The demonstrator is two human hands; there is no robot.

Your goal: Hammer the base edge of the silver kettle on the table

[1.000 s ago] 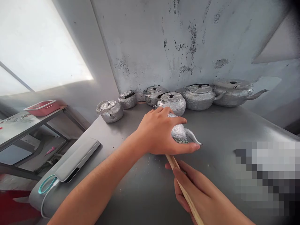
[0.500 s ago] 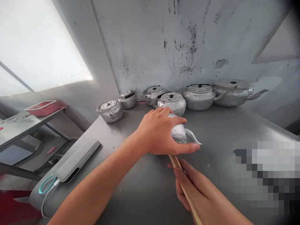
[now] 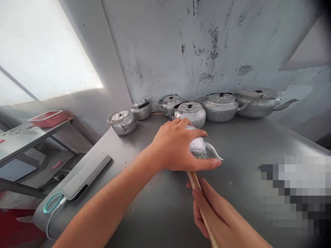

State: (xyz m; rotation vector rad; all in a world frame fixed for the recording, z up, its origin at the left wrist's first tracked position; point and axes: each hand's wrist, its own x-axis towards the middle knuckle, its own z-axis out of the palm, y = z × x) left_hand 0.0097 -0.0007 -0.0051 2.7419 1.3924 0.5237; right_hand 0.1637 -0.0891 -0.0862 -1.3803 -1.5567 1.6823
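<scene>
Silver teapot (image 3: 200, 147) on the table (image 3: 245, 144), mostly hidden under the left hand (image 3: 176, 146) clasping it; only its spout shows. Right hand (image 3: 219, 217) grips a stick (image 3: 198, 193), tip hidden beneath that hand.

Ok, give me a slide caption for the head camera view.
Left hand steadies a small silver kettle; right hand holds a wooden stick against it.
</scene>
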